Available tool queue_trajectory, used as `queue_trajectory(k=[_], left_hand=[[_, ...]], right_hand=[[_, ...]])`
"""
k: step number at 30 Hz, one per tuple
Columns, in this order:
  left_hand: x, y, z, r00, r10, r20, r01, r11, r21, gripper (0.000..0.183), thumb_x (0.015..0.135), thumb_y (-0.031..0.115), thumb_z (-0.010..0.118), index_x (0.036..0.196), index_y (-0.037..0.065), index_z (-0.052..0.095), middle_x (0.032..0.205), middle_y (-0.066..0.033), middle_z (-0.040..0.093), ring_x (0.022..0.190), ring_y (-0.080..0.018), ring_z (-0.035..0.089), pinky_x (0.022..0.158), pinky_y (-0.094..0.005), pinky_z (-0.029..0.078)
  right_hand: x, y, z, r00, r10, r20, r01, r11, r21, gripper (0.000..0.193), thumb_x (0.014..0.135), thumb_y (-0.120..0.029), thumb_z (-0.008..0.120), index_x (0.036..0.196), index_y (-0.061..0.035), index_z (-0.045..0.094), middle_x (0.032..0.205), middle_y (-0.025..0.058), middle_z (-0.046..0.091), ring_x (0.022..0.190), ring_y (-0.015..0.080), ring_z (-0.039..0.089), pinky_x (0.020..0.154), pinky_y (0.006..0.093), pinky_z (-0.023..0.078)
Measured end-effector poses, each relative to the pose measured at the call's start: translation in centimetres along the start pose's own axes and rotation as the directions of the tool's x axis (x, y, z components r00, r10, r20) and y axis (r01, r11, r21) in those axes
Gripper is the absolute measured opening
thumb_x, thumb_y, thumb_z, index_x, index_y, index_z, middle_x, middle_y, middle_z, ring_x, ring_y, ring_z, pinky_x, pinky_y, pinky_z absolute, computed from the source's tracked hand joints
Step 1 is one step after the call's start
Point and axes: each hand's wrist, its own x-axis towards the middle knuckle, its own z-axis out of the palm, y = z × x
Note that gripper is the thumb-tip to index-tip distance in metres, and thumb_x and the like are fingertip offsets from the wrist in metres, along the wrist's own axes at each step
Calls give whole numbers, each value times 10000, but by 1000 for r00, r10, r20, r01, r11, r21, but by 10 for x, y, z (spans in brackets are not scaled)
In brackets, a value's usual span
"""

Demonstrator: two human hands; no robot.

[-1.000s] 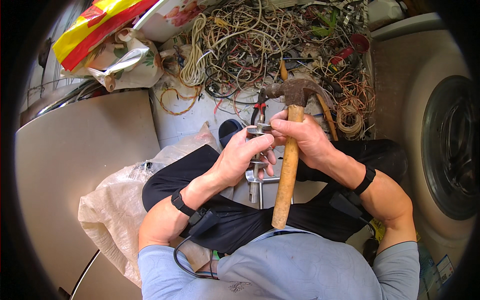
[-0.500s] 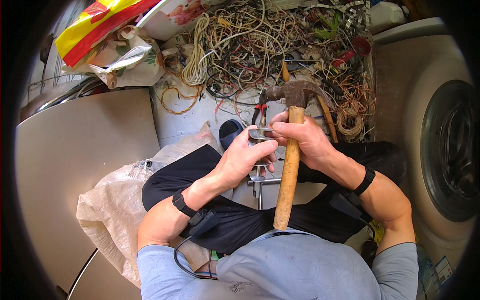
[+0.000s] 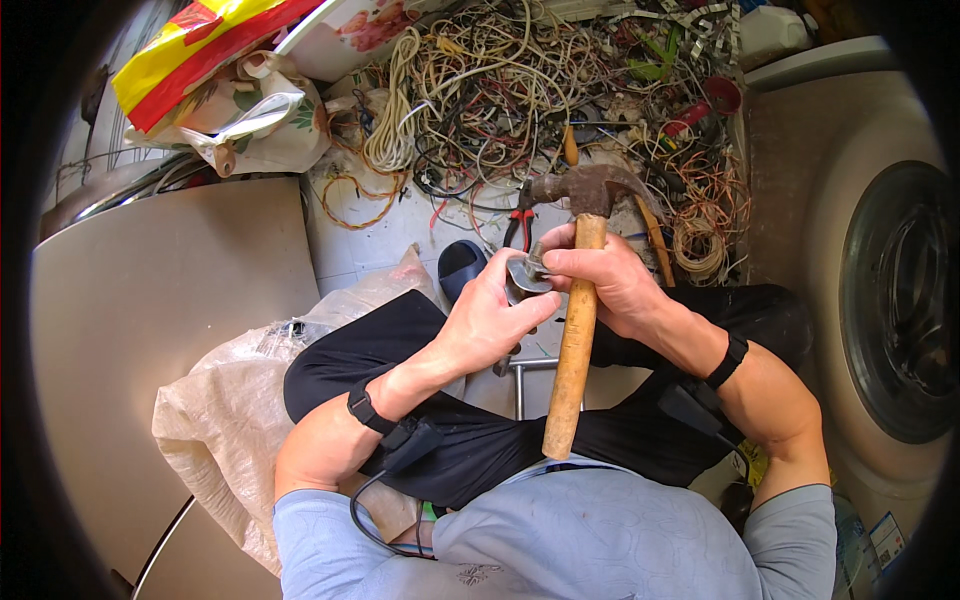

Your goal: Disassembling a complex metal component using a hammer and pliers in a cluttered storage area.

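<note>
My left hand [image 3: 485, 318] is closed round a grey metal part [image 3: 528, 275] with rounded plates along a stem; its fingers hide much of it. The part leans, its lower end toward my left. My right hand [image 3: 615, 282] pinches the upper end between thumb and fingers. In that same hand a claw hammer [image 3: 572, 380] is also held, its rusty head pointing away from me and its wooden handle hanging toward my lap. Just beyond my hands, red-and-black pliers [image 3: 519, 228] lie on the floor. Below them, a metal bar frame [image 3: 519, 388] stands between my legs.
A large tangle of wires [image 3: 500, 90] covers the floor ahead. A washing machine [image 3: 890, 300] stands at the right. On the left are a pale panel [image 3: 180, 300], a woven sack [image 3: 225, 420] and plastic bags [image 3: 265, 125]. A dark slipper [image 3: 460, 266] lies near my left hand.
The metal part has tilted from nearly upright, its lower end swinging left and away from the bar frame. My left hand has turned slightly with it; the hammer has barely moved.
</note>
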Motion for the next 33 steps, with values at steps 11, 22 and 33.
queue_trajectory(k=[11,22,33], left_hand=[[-4,9,0,978,193,-80,-171,958,229,459,895,253,760,1245,23,572,994,-165,727,929,-294,731,822,-403,558],[-4,14,1,975,199,-98,-168,950,263,417,877,211,789,1203,24,609,972,-165,724,920,-320,727,814,-406,558],[-3,12,1,919,385,-83,-297,816,496,332,919,178,786,1186,47,638,1008,-147,727,918,-266,728,798,-376,569]], right_hand=[[0,-8,3,999,-14,31,18,992,-121,436,835,-143,784,1202,26,622,1110,121,679,1000,196,665,952,361,537],[0,-9,4,999,-35,27,39,991,-125,444,839,-140,771,1202,72,626,1134,129,639,1042,201,631,942,354,504],[1,-8,1,999,-41,26,44,988,-148,396,823,-101,757,1176,29,632,1121,121,699,1032,189,666,956,351,519]])
